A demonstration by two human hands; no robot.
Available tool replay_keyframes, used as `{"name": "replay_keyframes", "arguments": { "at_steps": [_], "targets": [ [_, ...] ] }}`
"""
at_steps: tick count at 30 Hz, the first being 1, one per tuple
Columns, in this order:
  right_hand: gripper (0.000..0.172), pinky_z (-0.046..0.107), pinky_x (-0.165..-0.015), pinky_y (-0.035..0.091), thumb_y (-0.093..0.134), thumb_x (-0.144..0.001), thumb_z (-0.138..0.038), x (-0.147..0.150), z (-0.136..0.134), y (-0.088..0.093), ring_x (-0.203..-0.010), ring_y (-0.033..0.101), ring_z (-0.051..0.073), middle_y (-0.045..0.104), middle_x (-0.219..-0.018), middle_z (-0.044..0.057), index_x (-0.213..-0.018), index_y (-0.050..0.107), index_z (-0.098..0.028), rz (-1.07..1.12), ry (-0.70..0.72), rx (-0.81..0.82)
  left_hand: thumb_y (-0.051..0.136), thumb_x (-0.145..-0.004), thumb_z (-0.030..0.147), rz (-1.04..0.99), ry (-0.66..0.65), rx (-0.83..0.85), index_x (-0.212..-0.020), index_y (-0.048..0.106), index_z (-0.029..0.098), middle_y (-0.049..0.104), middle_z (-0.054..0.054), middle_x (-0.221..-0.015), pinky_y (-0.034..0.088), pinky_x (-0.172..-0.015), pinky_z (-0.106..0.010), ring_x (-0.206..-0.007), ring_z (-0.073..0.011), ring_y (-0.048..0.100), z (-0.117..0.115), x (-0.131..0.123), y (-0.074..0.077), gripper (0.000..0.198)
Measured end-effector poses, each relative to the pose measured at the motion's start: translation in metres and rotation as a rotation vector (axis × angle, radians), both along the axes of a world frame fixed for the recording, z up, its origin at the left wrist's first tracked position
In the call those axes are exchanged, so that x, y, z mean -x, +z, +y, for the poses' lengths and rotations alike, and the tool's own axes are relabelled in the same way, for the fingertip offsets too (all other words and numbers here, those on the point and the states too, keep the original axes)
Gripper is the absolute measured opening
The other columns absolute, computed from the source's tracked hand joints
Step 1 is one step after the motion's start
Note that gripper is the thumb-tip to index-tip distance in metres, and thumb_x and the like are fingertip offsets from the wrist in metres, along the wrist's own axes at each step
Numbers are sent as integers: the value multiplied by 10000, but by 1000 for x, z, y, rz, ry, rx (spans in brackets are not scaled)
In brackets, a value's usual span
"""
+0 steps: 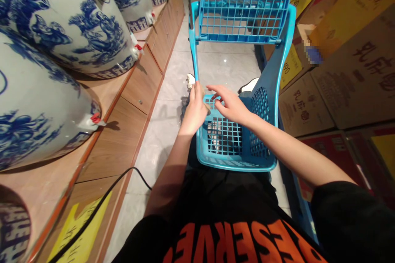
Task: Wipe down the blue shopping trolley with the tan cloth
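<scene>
My left hand (195,109) is above the near end of a turquoise plastic shopping cart basket (234,164), its fingers curled around a small tan object (207,104). The object is mostly hidden and its kind is unclear. My right hand (230,104) hovers beside it over the basket's mesh, fingers apart and holding nothing. Its fingertips are close to the tan object. A dark item with some white on it (214,131) lies in the basket below my hands.
Large blue-and-white porcelain jars (68,20) with small taps line a wooden shelf (117,139) on the left. Stacked cardboard boxes (358,74) form the right wall. The cart's raised mesh frame (243,8) stands ahead in a narrow tiled aisle (173,74). A black cable (101,197) hangs by the shelf.
</scene>
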State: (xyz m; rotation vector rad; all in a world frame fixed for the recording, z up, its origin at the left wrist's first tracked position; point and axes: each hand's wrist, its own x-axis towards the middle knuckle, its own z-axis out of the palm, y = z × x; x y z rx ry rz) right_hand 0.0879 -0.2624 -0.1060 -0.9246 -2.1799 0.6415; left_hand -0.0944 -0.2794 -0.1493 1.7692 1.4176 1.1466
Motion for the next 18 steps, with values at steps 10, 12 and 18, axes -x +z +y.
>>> {"name": "replay_keyframes", "arguments": {
  "at_steps": [10, 12, 18],
  "targets": [
    [706, 524, -1148, 566, 446, -802, -86, 15, 3, -22, -1320, 670, 260, 629, -1517, 131, -1487, 576, -197, 158, 28, 185, 501, -820, -22, -48, -16, -9, -1676, 341, 254, 247, -58, -1786, 146, -1378, -486, -1663, -255, 184, 32, 11, -6, 914],
    [710, 525, -1171, 549, 450, -792, -81, 16, 4, -25, -1337, 663, 263, 632, -1516, 140, -1482, 584, -180, 164, 12, 201, 524, -785, -43, -80, -9, 3, -1668, 347, 253, 217, -54, -1793, 131, -1378, -481, -1668, -255, 159, 61, 11, 2, 948],
    [692, 523, -1277, 440, 514, -796, -93, 19, 7, -26, -1404, 635, 269, 612, -1562, 134, -1479, 611, -141, 270, 31, 503, 506, -788, -19, -209, -74, 79, -1704, 278, 238, 155, -9, -1801, 74, -1393, -415, -1680, -215, 72, 36, 10, 3, 978]
  ]
}}
